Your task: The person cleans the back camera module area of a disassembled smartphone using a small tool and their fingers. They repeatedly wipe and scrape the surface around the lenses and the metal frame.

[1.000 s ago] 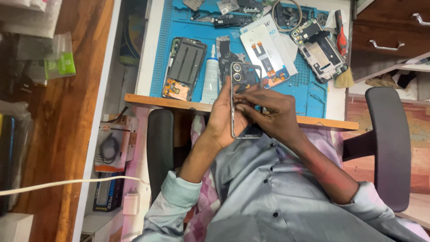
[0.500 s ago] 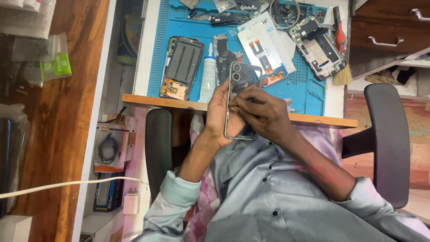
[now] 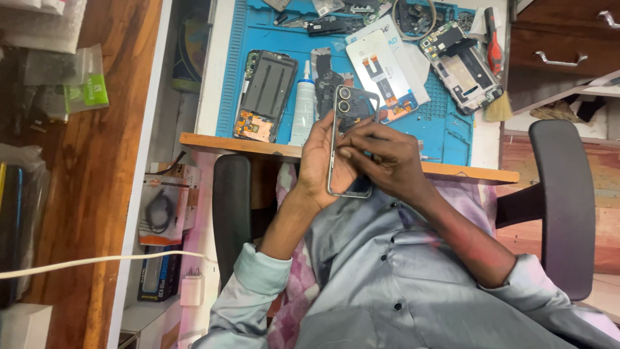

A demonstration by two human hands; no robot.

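Note:
I hold a dark phone [image 3: 349, 105] with two round camera lenses and a silver frame upright over the desk's front edge, its back towards the camera. My left hand [image 3: 318, 163] grips its left side from behind. My right hand [image 3: 386, 160] lies over the lower right half, fingertips pressed on the back cover near the middle. The phone's lower part is hidden behind my fingers.
A blue work mat [image 3: 445, 126] carries an opened phone chassis [image 3: 265, 90], a white glue tube [image 3: 303, 102], a white display part [image 3: 382, 70], another stripped phone [image 3: 460, 63], a red-handled screwdriver [image 3: 492, 31] and a small brush [image 3: 498, 108]. Wooden drawers [image 3: 568, 45] stand right, above a chair armrest [image 3: 562, 207].
The phone stays in both hands at about the same spot. My right fingertips have shifted slightly across its back, and the view has drifted a little.

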